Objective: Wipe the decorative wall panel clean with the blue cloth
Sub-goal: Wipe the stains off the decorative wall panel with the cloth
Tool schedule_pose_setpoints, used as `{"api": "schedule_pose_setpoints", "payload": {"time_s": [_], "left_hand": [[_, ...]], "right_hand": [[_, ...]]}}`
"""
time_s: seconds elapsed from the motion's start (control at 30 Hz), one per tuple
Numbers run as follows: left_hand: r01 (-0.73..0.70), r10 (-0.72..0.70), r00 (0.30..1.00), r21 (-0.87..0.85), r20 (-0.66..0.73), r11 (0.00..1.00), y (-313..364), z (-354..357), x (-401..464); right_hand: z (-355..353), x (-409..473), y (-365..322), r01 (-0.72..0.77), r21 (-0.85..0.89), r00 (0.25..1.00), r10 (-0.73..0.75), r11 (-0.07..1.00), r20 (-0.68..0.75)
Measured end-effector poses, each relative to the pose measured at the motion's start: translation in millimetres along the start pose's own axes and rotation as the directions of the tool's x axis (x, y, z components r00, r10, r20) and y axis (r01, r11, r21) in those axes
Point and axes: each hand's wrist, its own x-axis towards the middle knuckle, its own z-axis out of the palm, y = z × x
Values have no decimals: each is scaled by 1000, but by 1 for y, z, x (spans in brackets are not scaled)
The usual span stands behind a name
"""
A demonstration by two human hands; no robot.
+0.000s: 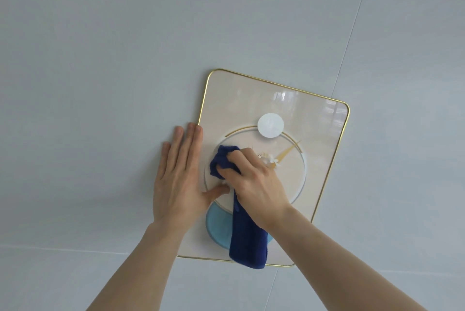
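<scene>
Right hand [254, 184] presses blue cloth [247, 237] on panel [324, 134]; left hand [176, 179] flat.

Two bare forearms come up from the lower edge of the view, with no sleeves, watch, bracelet or rings showing. The left hand [180, 179] is broad-backed with long fingers and short, unpainted nails. The right hand [254, 182] is likewise bare, knuckles and tendons showing plainly.
</scene>
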Motion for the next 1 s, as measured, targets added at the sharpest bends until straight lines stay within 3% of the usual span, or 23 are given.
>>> {"api": "schedule_pose_setpoints", "payload": {"time_s": [0.2,0.4,0.63,0.83,1.0], "left_hand": [[0,0,1000,-10,4,1000,-3,0,0],[-1,1,999,-1,35,1000,-4,-2,0],[11,-11,998,-2,55,1000,0,-8,-1],[34,-35,996,8,79,999,9,-13,0],[32,-30,988,-11,154,999,8,-27,-1]], "right_hand": [[5,2,-9,-12,4,1000,12,1000,-24],[-3,-13,2,-366,64,931,366,929,13],[-11,-28,2,-484,106,874,486,869,13],[-31,-47,4,-521,43,841,505,852,195],[-52,-62,5,-709,127,652,577,693,492]]}}
